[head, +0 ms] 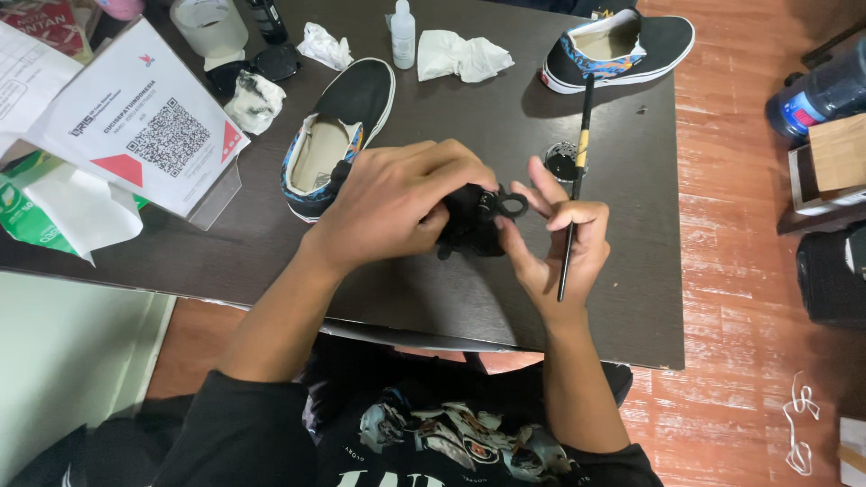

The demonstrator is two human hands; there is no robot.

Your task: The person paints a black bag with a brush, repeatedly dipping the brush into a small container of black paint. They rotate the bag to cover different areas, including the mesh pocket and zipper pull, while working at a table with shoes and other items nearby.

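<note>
My left hand point(397, 207) is closed over a small black object point(474, 225) with a ring-shaped loop at its top, held above the dark table point(433, 307). My right hand point(555, 243) pinches that same object from the right and also grips a thin black paintbrush point(577, 171), which points away from me. Just beyond my left hand lies a black slip-on shoe point(338, 135) with a patterned side. A second matching shoe point(618, 50) rests at the table's far right corner.
A small open black paint pot point(561, 160) sits beside the brush. Crumpled tissues point(460, 54), a small white bottle point(403, 34), a tape roll point(209, 25) and a standing printed card point(144, 117) crowd the far side. At right are an orange floor and a dark bottle point(816, 95).
</note>
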